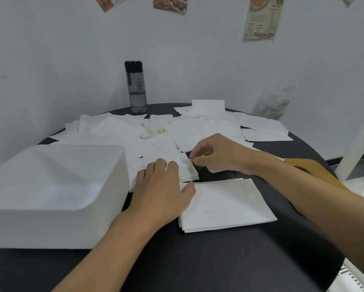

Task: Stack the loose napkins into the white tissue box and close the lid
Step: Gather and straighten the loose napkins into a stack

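The white tissue box (50,186) stands at the left of the round dark table (198,260), and its inside looks hollow. Many loose white napkins (118,131) lie scattered over the far half of the table. A neat stack of napkins (227,204) rests near the middle front. My left hand (162,190) lies flat, fingers apart, on a napkin beside the box, its thumb touching the stack's left edge. My right hand (217,153) pinches the corner of a small folded napkin (188,168) just beyond the stack.
A dark water bottle (135,87) stands at the table's far edge by the wall. A wooden object (316,171) shows under my right forearm at the table's right edge. A white plastic bag (271,104) sits behind the table at right.
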